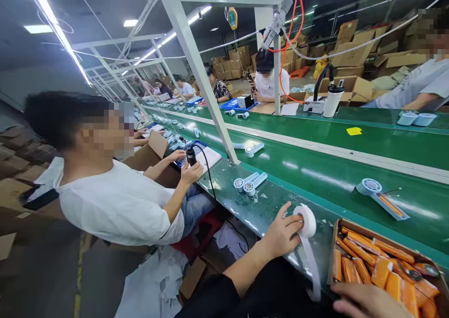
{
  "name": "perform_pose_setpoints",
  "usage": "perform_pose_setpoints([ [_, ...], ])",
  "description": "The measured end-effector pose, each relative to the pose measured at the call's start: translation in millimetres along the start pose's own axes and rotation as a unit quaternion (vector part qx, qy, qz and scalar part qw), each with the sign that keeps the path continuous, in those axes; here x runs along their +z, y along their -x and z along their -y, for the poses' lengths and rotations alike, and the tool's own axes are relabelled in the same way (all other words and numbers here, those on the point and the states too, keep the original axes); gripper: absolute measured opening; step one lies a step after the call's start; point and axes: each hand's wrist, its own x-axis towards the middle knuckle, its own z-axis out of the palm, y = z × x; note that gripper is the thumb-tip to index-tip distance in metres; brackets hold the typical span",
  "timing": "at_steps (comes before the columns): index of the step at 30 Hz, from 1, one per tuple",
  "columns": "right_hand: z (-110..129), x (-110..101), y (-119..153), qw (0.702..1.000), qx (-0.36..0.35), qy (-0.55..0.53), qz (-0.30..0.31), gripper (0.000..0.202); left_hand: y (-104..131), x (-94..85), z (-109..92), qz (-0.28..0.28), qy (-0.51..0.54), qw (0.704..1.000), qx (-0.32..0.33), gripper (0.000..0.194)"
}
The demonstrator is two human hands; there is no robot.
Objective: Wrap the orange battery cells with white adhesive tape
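My left hand [285,230] holds a roll of white tape [308,220], its fingertips at the core and its thumb raised. From the roll a loose strip of tape [311,262] hangs over the bench's near edge. At the bottom right, my right hand [368,301] is slightly blurred and partly cut off by the frame, with finger and thumb apart. It lies by the near side of a cardboard box [333,252] full of orange-wrapped battery packs [393,250]. A light-blue fan casing [393,200] with an orange pack and wires in its handle lies on the green belt.
Two light-blue fan casings [250,184] sit on the bench to my left. Beside me a co-worker [119,201] in white holds a black tool [191,156]. A slanted metal post [203,75] rises from the bench. Yellow labels [354,131] lie on the belt; other people sit across.
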Motion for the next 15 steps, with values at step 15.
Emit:
perform_pose_setpoints([
  [15,-33.9,-11.8,-23.9,0.904,0.105,0.39,-0.141,0.037,46.0,65.5,7.8,-0.015,0.026,0.998,-0.048,0.025],
])
